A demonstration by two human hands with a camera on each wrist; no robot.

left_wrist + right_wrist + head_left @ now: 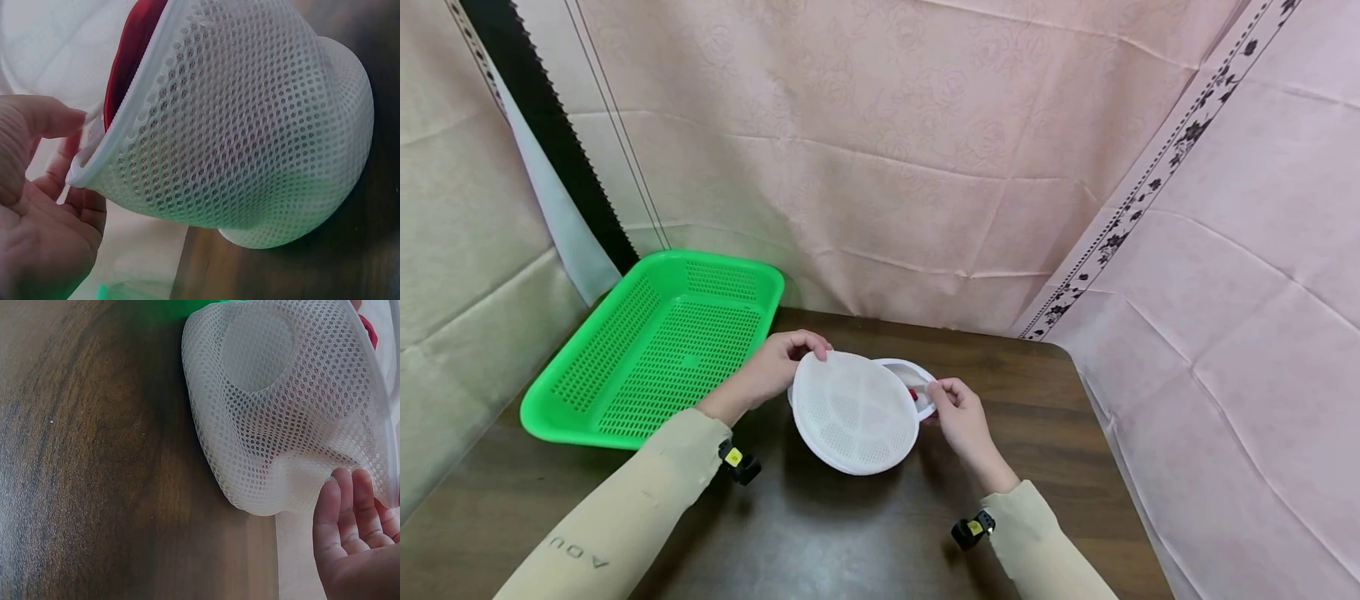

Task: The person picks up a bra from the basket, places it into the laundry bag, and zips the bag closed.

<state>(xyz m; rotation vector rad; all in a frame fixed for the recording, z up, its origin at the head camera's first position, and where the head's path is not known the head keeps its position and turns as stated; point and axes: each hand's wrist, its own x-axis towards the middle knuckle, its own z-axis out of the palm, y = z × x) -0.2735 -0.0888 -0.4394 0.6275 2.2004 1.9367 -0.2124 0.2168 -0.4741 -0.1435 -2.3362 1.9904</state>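
Observation:
A white mesh laundry bag (pixel 853 412) with a stiff round rim is held over the table between both hands. Its round mesh side faces the head camera, and at the upper right its mouth gapes. Something red, apparently cloth (pixel 128 56), shows at the opening; most of it is hidden inside. My left hand (pixel 767 367) pinches the rim at the upper left. On the right side, the thumb and fingers of my right hand (pixel 962 421) grip the rim; in the right wrist view that hand's fingers (pixel 364 500) lie against the mesh.
A green perforated plastic basket (pixel 538 421) stands on the left of the dark wooden table (pixel 1015 500), just beyond the left forearm. Pale patterned cloth (pixel 880 208) hangs behind the table and along both sides.

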